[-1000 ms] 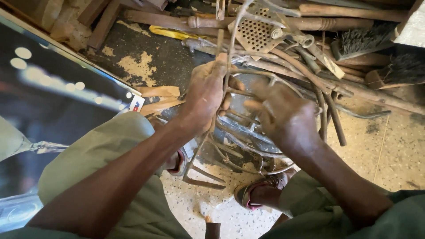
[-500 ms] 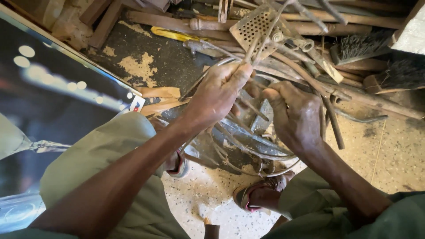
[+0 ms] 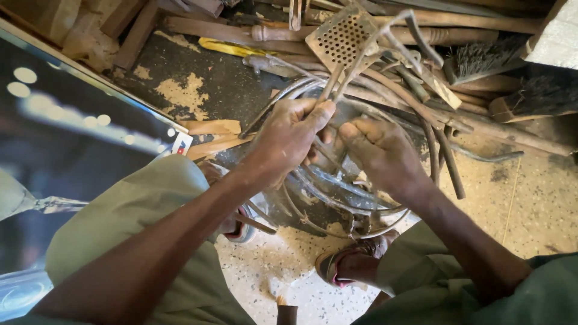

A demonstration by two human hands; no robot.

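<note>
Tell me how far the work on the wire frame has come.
Done: several curved wires already form a rounded frame between the feet. In hand: the left hand and right hand both grip wires at its top. Left: long wire ends stick out loose above the hands.

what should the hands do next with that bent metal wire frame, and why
Probably keep the right hand bracing the bent metal wire frame while the left hand eases its thin rod inward. The left fingers pinch that rod just below the perforated metal plate, and both hands already grip the frame close together.
</note>
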